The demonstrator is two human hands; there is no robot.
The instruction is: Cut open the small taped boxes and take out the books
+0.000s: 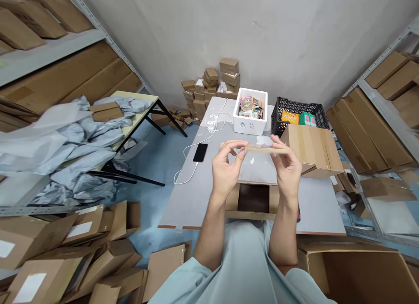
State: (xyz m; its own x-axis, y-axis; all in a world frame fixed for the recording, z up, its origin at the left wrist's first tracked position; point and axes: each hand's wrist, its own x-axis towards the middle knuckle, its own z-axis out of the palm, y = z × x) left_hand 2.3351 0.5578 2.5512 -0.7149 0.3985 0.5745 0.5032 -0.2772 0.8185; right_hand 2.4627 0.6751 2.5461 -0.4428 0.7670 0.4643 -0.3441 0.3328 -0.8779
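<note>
Above the table, my left hand (pixel 226 164) and my right hand (pixel 288 164) hold a thin, flat tan piece (pixel 263 149) between thumbs and fingers, one hand at each end. It is seen nearly edge-on and slightly blurred, so I cannot make out its kind. Below my hands, an open cardboard box (pixel 274 199) with a dark interior stands at the table's near edge, between my forearms. A small red and black object (pixel 298 214) lies beside my right forearm, mostly hidden by it. A closed cardboard carton (pixel 309 146) stands just beyond my right hand.
On the table (pixel 186 195) are a phone (pixel 200 152) on a white cable, a white foam box (pixel 250 127) of colourful packets, and a black crate (pixel 296 104). A large open carton (pixel 360 273) sits at lower right. Cartons and grey bags (pixel 81 133) crowd the left.
</note>
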